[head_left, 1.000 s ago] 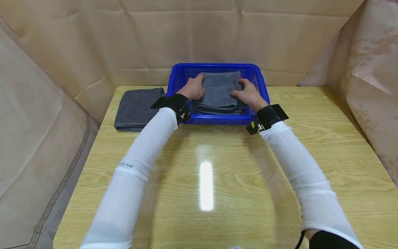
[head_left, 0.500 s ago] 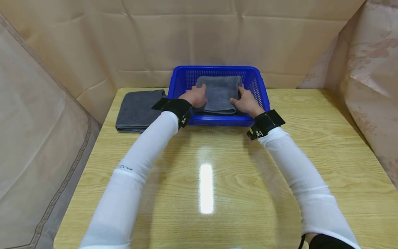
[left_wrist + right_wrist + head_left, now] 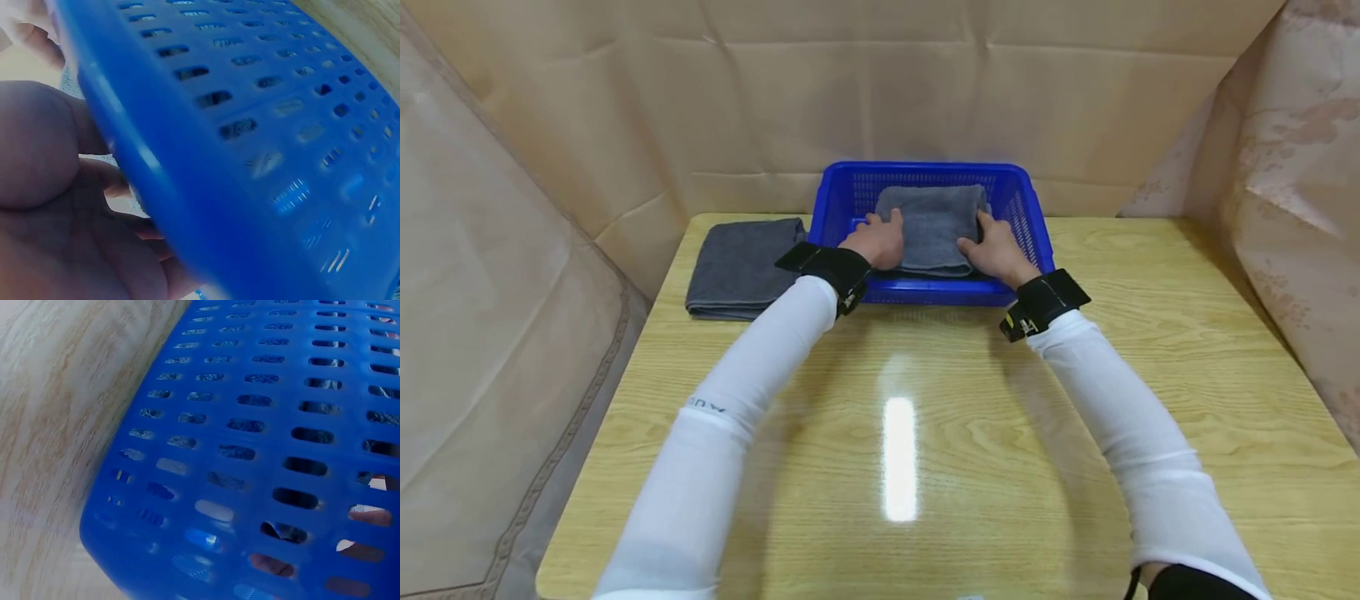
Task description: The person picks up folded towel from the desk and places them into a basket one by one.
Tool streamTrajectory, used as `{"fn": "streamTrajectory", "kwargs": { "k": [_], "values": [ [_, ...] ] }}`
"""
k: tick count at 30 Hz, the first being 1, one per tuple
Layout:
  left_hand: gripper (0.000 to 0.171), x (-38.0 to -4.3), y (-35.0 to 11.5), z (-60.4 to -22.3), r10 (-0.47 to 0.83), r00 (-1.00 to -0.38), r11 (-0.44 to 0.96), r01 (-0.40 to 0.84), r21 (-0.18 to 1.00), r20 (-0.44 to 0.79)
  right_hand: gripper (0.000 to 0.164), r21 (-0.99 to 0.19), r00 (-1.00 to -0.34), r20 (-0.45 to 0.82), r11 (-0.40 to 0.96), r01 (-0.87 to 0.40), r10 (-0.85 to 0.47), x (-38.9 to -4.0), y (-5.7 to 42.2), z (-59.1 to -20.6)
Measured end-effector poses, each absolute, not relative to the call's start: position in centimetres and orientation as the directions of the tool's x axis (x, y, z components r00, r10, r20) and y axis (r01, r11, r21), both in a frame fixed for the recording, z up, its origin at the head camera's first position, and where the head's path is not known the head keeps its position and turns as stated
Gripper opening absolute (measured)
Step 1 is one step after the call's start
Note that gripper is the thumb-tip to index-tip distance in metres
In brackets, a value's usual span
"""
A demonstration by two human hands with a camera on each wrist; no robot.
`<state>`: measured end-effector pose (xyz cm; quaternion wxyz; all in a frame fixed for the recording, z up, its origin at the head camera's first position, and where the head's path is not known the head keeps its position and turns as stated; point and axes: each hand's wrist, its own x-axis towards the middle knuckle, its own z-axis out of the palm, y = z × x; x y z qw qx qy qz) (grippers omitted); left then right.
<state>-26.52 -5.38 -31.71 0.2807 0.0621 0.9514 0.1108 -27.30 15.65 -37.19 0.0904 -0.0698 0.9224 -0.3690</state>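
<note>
A folded grey towel lies inside the blue plastic basket at the back of the table. My left hand is at the towel's left edge, its fingers loosely extended and its thumb against the cloth. In the left wrist view the left palm and fingers show beside the basket's rim. On the opposite side, my right hand holds the towel's right edge, thumb on top and the other fingers partly hidden along the side. The right wrist view is mostly filled by the basket's slotted wall.
Left of the basket, another folded grey towel lies on the wooden table. A beige cloth backdrop rises right behind the basket, with more fabric hanging at both sides.
The towel has sunk lower into the basket. My left hand has loosened from its left edge and spread its fingers slightly. The right hand has lowered a little with the towel.
</note>
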Motion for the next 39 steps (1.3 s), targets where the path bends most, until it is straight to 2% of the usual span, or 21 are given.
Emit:
{"fn": "streamTrajectory", "kwargs": {
  "k": [4, 8, 15, 22, 28, 34, 39],
  "values": [
    [0.064, -26.4, -5.5, -32.1, 0.189, -0.851, 0.959, 0.052, 0.280, -0.491, 0.074, -0.679, -0.980, -0.066, 0.728, -0.094, -0.188, -26.9, 16.0, -37.0],
    [0.062, -26.0, -5.4, -32.9, 0.235, -0.880, 0.947, 0.113, 0.300, -0.412, 0.074, -0.683, -0.979, -0.019, 0.718, -0.135, -0.203, -25.7, 16.9, -36.5],
    [0.060, -24.9, -5.5, -33.8, 0.275, -0.914, 0.929, 0.174, 0.326, -0.297, 0.065, -0.658, -0.953, 0.117, 0.697, -0.285, -0.279, -22.3, 18.0, -35.8],
    [0.059, -24.1, -6.4, -33.8, 0.320, -0.921, 0.887, 0.207, 0.413, -0.224, 0.061, -0.664, -0.919, 0.195, 0.643, -0.382, -0.344, -19.0, 18.1, -36.3],
    [0.055, -23.9, -9.1, -32.9, 0.362, -0.921, 0.829, 0.249, 0.501, -0.141, 0.058, -0.671, -0.893, 0.238, 0.599, -0.436, -0.383, -17.2, 17.4, -37.0],
    [0.049, -23.0, -13.6, -31.8, 0.288, -0.957, 0.771, 0.227, 0.595, -0.008, 0.059, -0.655, -0.883, 0.258, 0.600, -0.459, -0.393, -16.3, 16.8, -37.7],
    [0.040, -22.6, -17.9, -32.1, 0.183, -0.978, 0.770, 0.205, 0.604, 0.099, 0.059, -0.649, -0.883, 0.265, 0.606, -0.460, -0.387, -16.2, 16.7, -38.1]
  ]
}}
